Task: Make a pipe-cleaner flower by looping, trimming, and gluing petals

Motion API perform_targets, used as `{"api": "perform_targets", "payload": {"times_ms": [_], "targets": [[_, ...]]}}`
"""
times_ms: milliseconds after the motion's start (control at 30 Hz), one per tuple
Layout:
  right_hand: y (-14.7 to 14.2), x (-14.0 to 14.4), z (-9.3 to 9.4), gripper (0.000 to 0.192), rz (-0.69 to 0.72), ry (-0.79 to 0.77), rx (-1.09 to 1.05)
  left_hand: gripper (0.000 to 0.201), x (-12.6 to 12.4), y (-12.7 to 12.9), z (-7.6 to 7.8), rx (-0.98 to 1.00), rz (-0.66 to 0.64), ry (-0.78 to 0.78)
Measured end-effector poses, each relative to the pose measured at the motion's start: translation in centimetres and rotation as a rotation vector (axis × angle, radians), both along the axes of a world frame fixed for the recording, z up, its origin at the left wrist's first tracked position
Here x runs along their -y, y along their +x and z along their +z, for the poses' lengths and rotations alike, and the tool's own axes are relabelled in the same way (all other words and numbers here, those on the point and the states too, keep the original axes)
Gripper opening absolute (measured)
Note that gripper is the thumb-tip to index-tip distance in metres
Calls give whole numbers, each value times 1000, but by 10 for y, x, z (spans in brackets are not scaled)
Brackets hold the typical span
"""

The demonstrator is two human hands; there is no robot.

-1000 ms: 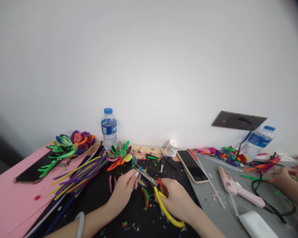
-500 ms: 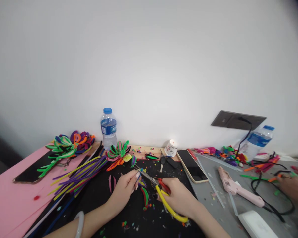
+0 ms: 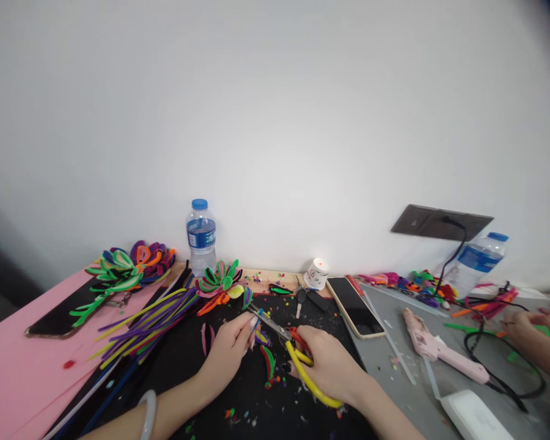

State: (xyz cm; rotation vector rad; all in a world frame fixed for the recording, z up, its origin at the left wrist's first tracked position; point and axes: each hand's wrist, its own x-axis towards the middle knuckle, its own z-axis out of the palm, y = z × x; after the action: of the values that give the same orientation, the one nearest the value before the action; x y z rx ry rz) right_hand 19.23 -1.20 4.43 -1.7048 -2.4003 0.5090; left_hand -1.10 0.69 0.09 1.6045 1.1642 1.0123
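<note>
My left hand [image 3: 231, 339] pinches a short blue pipe cleaner [image 3: 258, 319] between thumb and fingers. In my right hand [image 3: 326, 360] are scissors [image 3: 278, 330] with red and yellow handles; their blades reach left to the blue piece at my left fingertips. Whether the blades touch it I cannot tell. Just below the blades lies a red and green petal-shaped piece [image 3: 268, 363], and a pink loop [image 3: 208, 338] is partly behind my left hand. Beyond it sits a green and pink pipe-cleaner flower [image 3: 220, 281].
A bundle of pipe cleaners [image 3: 151, 324] lies at left, near a water bottle [image 3: 202, 238]. A phone [image 3: 356, 307], a paper cup [image 3: 316, 274] and keys [image 3: 299, 300] lie beyond my right hand. Farther right are a pink glue gun [image 3: 444, 351], its cord and a co-worker's hands [image 3: 534, 336].
The yellow scissor handle has shifted slightly left. At the right edge, the co-worker's hands have moved, and an orange piece now shows between them. My left hand stays nearly still.
</note>
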Motion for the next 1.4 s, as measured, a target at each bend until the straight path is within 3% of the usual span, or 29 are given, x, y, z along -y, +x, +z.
{"api": "perform_targets", "payload": {"times_ms": [1100, 1233, 1400], "targets": [[-4, 4, -4, 17, -29, -24, -26, 35, 1, 1, 4, 1, 4, -7], [-4, 3, -6, 16, -31, -30, -45, 36, 1, 0, 5, 57, -20, -34], [3, 0, -6, 18, -12, -60, -86, 36, -3, 1, 2, 231, -141, -136]]}}
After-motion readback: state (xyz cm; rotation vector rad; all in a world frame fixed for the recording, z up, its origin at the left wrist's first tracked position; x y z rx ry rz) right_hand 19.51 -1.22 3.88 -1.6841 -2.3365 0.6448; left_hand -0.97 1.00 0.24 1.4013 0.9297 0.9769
